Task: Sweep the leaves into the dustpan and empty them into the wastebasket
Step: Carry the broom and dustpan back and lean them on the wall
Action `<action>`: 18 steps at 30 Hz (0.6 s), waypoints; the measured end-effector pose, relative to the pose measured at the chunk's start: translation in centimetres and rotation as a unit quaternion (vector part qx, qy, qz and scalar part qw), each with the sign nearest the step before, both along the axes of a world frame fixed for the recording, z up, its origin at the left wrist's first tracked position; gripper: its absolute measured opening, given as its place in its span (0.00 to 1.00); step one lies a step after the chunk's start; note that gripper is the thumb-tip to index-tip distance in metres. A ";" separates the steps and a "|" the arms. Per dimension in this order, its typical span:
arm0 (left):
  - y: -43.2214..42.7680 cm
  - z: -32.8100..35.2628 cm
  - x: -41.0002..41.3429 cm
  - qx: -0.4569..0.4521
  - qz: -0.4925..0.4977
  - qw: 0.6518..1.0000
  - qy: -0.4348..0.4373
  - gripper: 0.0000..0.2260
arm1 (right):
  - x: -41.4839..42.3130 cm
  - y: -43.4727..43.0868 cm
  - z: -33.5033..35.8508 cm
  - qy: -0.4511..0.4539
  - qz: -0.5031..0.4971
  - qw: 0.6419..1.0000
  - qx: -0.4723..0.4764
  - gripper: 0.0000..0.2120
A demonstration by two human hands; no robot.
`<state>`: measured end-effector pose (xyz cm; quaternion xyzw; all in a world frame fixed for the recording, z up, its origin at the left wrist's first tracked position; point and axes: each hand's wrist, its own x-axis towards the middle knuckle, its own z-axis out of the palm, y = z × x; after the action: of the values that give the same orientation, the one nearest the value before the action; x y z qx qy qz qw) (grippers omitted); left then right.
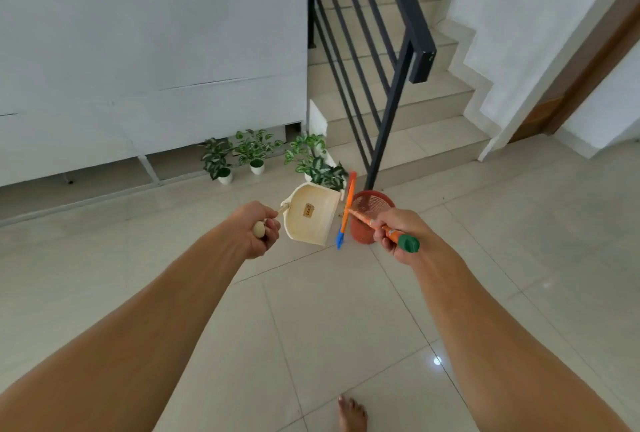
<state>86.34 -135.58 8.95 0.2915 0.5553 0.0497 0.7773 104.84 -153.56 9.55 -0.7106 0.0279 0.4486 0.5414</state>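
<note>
Dustpan (311, 215) held tilted beside the wastebasket (369, 220), apparently empty.

Nearest, open tiled floor (329, 320) gives ample room; the left hand (258, 229) is wrapped around the dustpan handle, the right hand (398, 234) around the broom (348, 210) handle. The pan's lip sits left of the basket rim, so any remaining leaves could spill outside. Beyond, potted plants (254, 152) and the stair railing (391, 126) crowd the broom's swing.
</note>
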 end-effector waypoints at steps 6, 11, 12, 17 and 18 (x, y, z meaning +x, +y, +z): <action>2.7 -1.4 -11.1 -0.012 0.057 0.998 0.011 0.05 | -9.5 4.7 -1.7 0.003 0.078 0.996 -0.046 0.06; 3.9 -3.6 -19.5 -0.039 0.123 0.992 0.020 0.05 | -17.6 8.4 -3.8 0.020 0.149 0.987 -0.062 0.06; 4.0 -4.0 -21.1 -0.042 0.140 0.989 0.023 0.04 | -19.0 9.1 -4.2 0.022 0.165 0.984 -0.068 0.06; 4.3 -5.0 -28.3 -0.054 0.239 0.969 0.023 0.03 | -24.7 12.6 -5.6 0.028 0.246 0.964 -0.101 0.05; 4.3 -5.1 -29.8 -0.057 0.259 0.964 0.020 0.03 | -25.8 13.4 -5.7 0.028 0.262 0.959 -0.106 0.05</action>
<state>56.57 -131.24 3.86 0.0940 0.6295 0.2120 0.7416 79.08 -140.20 3.82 -0.7334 -0.0966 0.5888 0.3258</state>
